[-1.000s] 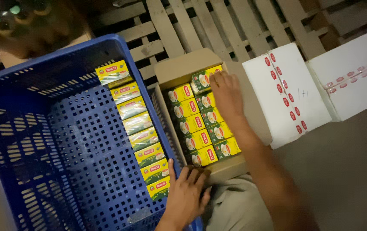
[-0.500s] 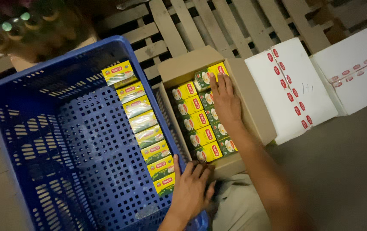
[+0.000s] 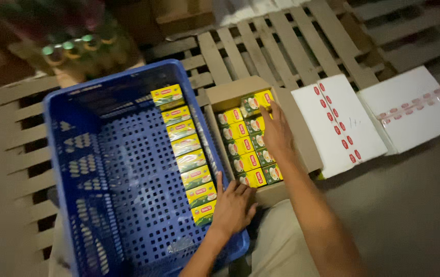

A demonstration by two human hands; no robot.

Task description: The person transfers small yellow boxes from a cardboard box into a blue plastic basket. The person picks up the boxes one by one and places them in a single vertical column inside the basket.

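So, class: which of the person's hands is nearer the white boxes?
Right. The right hand rests in the cardboard box beside the white boxes; the left hand sits at the blue crate's edge.

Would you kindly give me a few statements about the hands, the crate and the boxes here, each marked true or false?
1. The right hand rests on the small yellow-green boxes in the cardboard carton. True.
2. The blue plastic crate is packed full. False: one row of boxes lines its right wall.
3. The left hand is at the near end of that row. True.
4. The two white cartons lie inside the crate. False: they lie right of the cardboard carton.
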